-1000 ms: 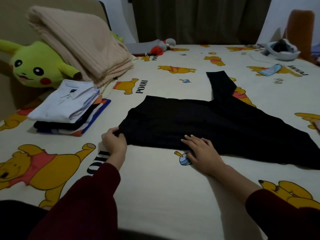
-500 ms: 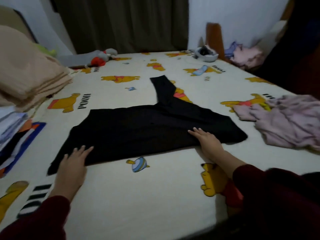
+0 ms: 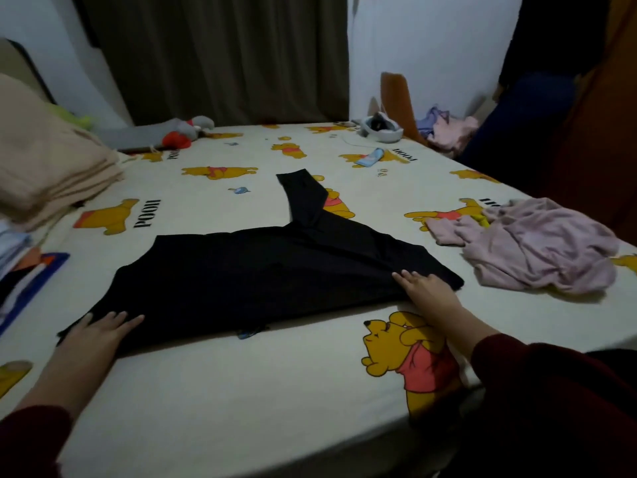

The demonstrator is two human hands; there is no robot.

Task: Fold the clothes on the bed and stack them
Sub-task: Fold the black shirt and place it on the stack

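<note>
Left hand [image 3: 98,331]: flat, fingers straight and spread, pressing on the near-left corner of the black garment [image 3: 262,270]. Dark red sleeve on the forearm.

Right hand [image 3: 425,288]: flat too, fingers straight and close together, pointing left, resting on the garment's right end near its near edge.

Garment lies flat on the bed [image 3: 275,391], mid-bed, just ahead of both hands. Long axis runs left-right, slightly skewed: left end nearer the camera, right end a bit farther. One narrow strip sticks out from the far edge right of centre and points away toward the far side of the bed, tilted a little left. Cannot tell if it's a sleeve or a leg. A small blue print on the sheet peeks out under the near edge.

Right of it, apart from the black one: crumpled pink garment [image 3: 537,250], unfolded, near the bed's right edge.

Left edge of view: folded stack [image 3: 20,270], only partly in frame, with a beige folded blanket [image 3: 44,167] behind it.

Far side: grey and red plush [image 3: 182,132] by the curtain [image 3: 220,56], a small blue item [image 3: 370,157] and a white headset [image 3: 379,129] at the far right corner. More pink clothes [image 3: 448,129] beyond the bed.
</note>
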